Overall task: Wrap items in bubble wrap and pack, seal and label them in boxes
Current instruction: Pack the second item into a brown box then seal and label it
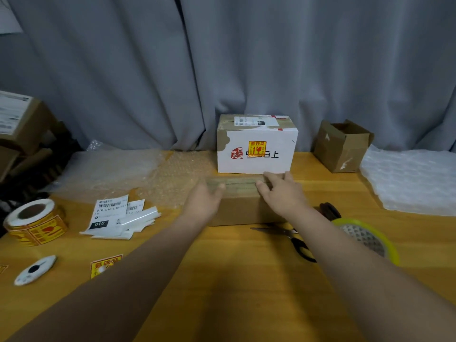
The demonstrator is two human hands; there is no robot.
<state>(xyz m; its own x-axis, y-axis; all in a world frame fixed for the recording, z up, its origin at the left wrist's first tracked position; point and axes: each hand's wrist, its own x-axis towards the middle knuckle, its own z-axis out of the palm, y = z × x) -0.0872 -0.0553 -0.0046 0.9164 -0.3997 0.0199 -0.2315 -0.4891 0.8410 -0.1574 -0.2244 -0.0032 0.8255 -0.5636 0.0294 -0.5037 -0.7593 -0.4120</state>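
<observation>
So the closed brown cardboard box sits flat in the middle of the yellowish wooden table, with a strip of tape running along its top seam. Both hands are on it. The right hand lies on the right part of the top, fingers pretty much straight and spread, reaching to the far edge, not gripping anything. The left hand is at the left end with the thumb laid on the top; the other fingers are blurry, so I honestly can't tell if they curl round the box or just rest there.

Just behind it, touching or nearly, is a sealed white cardboard box with a yellow fragile sticker on its front. A small open brown carton stands to its right.

Clear bubble wrap is spread to the left, a white bubble sheet off to the right. Black-handled scissors and a yellow-green tape roll lie near the right forearm. On the left: printed shipping labels and a roll of yellow fragile stickers. Grey curtain hangs behind.
</observation>
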